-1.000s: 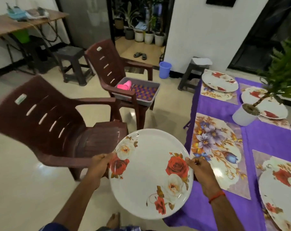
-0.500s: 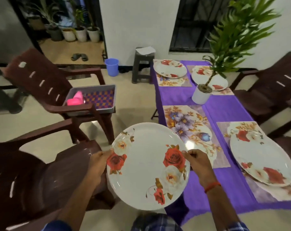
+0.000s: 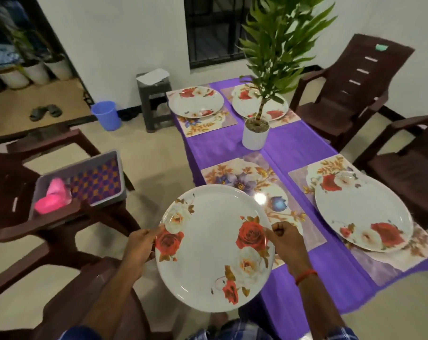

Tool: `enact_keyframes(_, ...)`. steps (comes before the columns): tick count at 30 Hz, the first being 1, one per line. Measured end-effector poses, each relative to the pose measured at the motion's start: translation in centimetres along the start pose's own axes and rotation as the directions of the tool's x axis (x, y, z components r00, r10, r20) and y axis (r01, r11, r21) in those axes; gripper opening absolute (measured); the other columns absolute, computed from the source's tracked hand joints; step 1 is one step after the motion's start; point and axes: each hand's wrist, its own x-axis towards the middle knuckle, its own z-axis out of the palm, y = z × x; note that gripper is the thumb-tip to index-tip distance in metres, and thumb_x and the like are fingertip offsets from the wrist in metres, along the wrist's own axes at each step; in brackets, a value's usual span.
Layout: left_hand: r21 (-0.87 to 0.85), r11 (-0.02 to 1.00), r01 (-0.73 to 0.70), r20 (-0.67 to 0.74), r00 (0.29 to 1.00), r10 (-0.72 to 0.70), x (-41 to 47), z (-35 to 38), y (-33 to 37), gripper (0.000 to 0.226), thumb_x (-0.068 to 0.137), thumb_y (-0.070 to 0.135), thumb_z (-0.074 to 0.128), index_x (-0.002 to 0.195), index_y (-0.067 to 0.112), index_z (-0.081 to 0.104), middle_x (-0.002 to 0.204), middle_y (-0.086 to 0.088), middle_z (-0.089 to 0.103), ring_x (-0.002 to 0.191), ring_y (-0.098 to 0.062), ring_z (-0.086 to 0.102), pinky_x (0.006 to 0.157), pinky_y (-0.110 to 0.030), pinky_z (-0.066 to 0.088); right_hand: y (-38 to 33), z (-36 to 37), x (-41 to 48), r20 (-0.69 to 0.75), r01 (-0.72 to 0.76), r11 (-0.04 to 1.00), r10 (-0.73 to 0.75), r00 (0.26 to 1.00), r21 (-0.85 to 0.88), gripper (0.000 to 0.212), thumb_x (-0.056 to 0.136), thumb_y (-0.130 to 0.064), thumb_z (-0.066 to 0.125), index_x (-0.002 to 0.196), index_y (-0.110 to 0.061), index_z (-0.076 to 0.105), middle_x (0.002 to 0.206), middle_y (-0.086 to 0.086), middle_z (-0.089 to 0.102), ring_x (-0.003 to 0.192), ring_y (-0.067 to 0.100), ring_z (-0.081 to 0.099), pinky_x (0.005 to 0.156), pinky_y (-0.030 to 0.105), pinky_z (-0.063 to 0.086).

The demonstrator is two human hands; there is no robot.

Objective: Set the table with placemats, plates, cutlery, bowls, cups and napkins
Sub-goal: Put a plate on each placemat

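**Head view: rose plate held at the worktop's near left corner**

Head view showed both hands holding one white rose-patterned plate (image 3: 213, 249) in the air at the near left corner of the purple-clothed worktop (image 3: 293, 141). The left hand (image 3: 139, 246) gripped its left rim, and the right hand (image 3: 287, 241) was curled round its right rim. The plate partly covered a bare floral placemat (image 3: 244, 177) by the left edge.

A second plate (image 3: 362, 212) lay on the placemat at the near right edge. Two more plates (image 3: 195, 101) (image 3: 244, 104) sat on mats at the far end. A white pot (image 3: 255, 133) near the middle held soil and a tall green plant.

Off the worktop to the left, a grey tray (image 3: 121, 175) rested on a brown chair. It held a pink object (image 3: 52, 200), too blurred to identify, at its left end, over a purple-and-orange checked bottom. A blue bucket (image 3: 106, 115) stood on the floor beyond; its contents could not be seen.
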Motion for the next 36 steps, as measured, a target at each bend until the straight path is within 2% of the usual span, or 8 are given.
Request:
enact_keyframes(4, 0.002, 0.999, 0.035, 0.047, 0.998, -0.035, 3.3, 2.0, 2.3, 0.025, 0.09, 0.027, 0.076, 0.088, 0.003, 0.073, 0.08, -0.016, 0.075, 0.073, -0.027, 0.07, 0.068, -0.034, 0.055, 0.5, -0.4, 1.7, -0.059, -0.004, 1.0, 0.002, 0.998, -0.03, 0.027, 0.087, -0.029, 0.077, 0.082, -0.011, 0.058, 0.073, 0.002, 0.059, 0.066, 0.015, 0.052, 0.062, 0.024, 0.044)
enact_keyframes(11, 0.083, 0.996, 0.016, 0.096, 0.995, -0.024, 6.3, 6.1, 5.3, 0.028, 0.089, 0.029, 0.078, 0.084, 0.001, 0.072, 0.077, -0.018, 0.072, 0.061, -0.025, 0.064, 0.059, -0.03, 0.051, 2.2, -1.4, 3.4, -0.125, -0.088, 0.996, 0.091, 0.988, 0.025, 0.026, 0.086, -0.028, 0.077, 0.089, -0.01, 0.06, 0.082, 0.011, 0.064, 0.071, 0.016, 0.055, 0.068, 0.032, 0.052)
enact_keyframes(15, 0.131, 0.991, 0.003, 0.124, 0.992, -0.02, 7.8, 8.3, 6.7, 0.028, 0.091, 0.028, 0.075, 0.078, 0.005, 0.068, 0.068, -0.01, 0.064, 0.053, -0.017, 0.05, 0.052, -0.026, 0.039, 3.3, -1.3, 3.7, -0.14, -0.157, 0.986, 0.164, 0.976, 0.059, 0.021, 0.085, -0.024, 0.077, 0.092, -0.014, 0.059, 0.08, 0.003, 0.061, 0.069, 0.014, 0.055, 0.063, 0.029, 0.052)
enact_keyframes(20, 0.179, 0.984, 0.02, 0.189, 0.981, -0.054, 10.2, 10.8, 8.4, 0.029, 0.091, 0.028, 0.076, 0.072, 0.01, 0.065, 0.042, 0.005, 0.051, 0.046, -0.014, 0.034, 0.048, -0.024, 0.028, 3.9, -0.9, 4.3, -0.181, -0.232, 0.964, 0.254, 0.95, 0.133, 0.021, 0.085, -0.023, 0.077, 0.092, -0.014, 0.06, 0.084, 0.005, 0.065, 0.073, 0.018, 0.059, 0.064, 0.029, 0.052)
enact_keyframes(24, 0.23, 0.973, 0.014, 0.282, 0.956, -0.081, 13.2, 13.5, 10.1, 0.027, 0.092, 0.03, 0.075, 0.084, 0.005, 0.07, 0.046, 0.004, 0.056, 0.049, -0.014, 0.032, 0.049, -0.023, 0.026, 3.8, -0.6, 5.8, -0.24, -0.29, 0.941, 0.325, 0.915, 0.172, 0.023, 0.086, -0.025, 0.077, 0.096, -0.015, 0.059, 0.087, 0.003, 0.064, 0.079, 0.019, 0.06, 0.069, 0.032, 0.052)
enact_keyframes(29, 0.294, 0.956, 0.014, 0.367, 0.922, -0.126, 17.0, 17.0, 12.3, 0.037, 0.088, 0.04, 0.077, 0.094, 0.004, 0.074, 0.071, -0.01, 0.064, 0.049, -0.015, 0.037, 0.05, -0.024, 0.03, 4.2, 0.0, 7.8, -0.27, -0.369, 0.885, 0.444, 0.855, 0.285, 0.037, 0.078, -0.042, 0.081, 0.103, -0.023, 0.061, 0.096, -0.002, 0.072, 0.088, 0.019, 0.07, 0.077, 0.041, 0.06)
enact_keyframes(32, 0.327, 0.945, -0.019, 0.418, 0.9, -0.126, 18.6, 18.6, 13.4, 0.028, 0.09, 0.037, 0.075, 0.086, 0.01, 0.072, 0.061, -0.003, 0.064, 0.045, -0.012, 0.043, 0.048, -0.022, 0.033, 3.7, 0.7, 9.0, -0.277, -0.395, 0.835, 0.512, 0.813, 0.385, 0.028, 0.081, -0.031, 0.081, 0.098, -0.02, 0.062, 0.095, 0.005, 0.073, 0.085, 0.024, 0.072, 0.075, 0.047, 0.061)
enact_keyframes(36, 0.379, 0.922, -0.071, 0.507, 0.85, -0.143, 20.1, 19.9, 14.9, 0.03, 0.093, 0.031, 0.071, 0.071, 0.013, 0.064, 0.049, 0.003, 0.056, 0.033, -0.005, 0.039, 0.04, -0.017, 0.029, 2.9, 1.5, 10.4, -0.318, -0.394, 0.805, 0.553, 0.771, 0.444, 0.024, 0.083, -0.024, 0.081, 0.094, -0.015, 0.062, 0.093, 0.007, 0.071, 0.081, 0.021, 0.068, 0.068, 0.037, 0.056)
